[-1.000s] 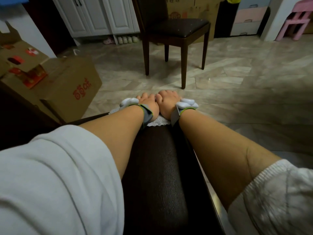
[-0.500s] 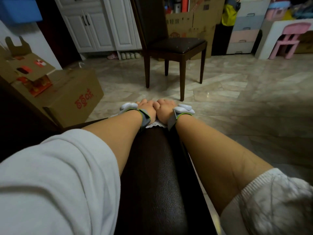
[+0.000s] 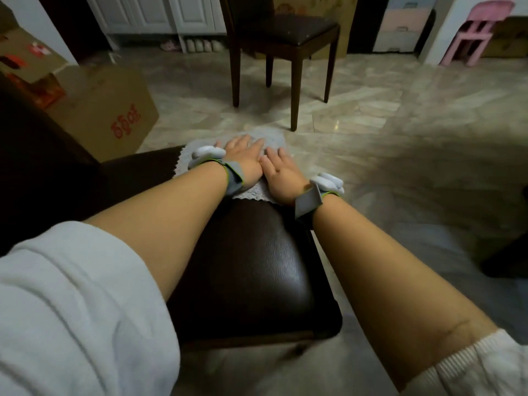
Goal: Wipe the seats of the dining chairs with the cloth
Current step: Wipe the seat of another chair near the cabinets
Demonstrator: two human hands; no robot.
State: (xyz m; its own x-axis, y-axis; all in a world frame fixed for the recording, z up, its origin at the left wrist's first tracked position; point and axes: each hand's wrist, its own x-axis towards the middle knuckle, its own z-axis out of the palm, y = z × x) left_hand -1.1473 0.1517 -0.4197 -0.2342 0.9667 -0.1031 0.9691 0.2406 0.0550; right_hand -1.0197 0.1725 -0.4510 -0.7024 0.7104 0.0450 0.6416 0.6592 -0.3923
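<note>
Pressing flat, the left hand (image 3: 244, 160) and right hand (image 3: 281, 178) spread straight fingers on the cloth (image 3: 270, 140).

Both arms stretched forward, bare forearms, sleeves pushed up at elbows. Left hand (image 3: 243, 161) flat, palm down, fingers straight. Right hand (image 3: 281, 178) flat, palm down, just beside left, thumbs touching. Grey straps on both wrists.

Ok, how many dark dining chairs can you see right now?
2. One near chair under both hands, cloth on its far edge; a second chair stands across the floor. Others may be out of frame.
</note>
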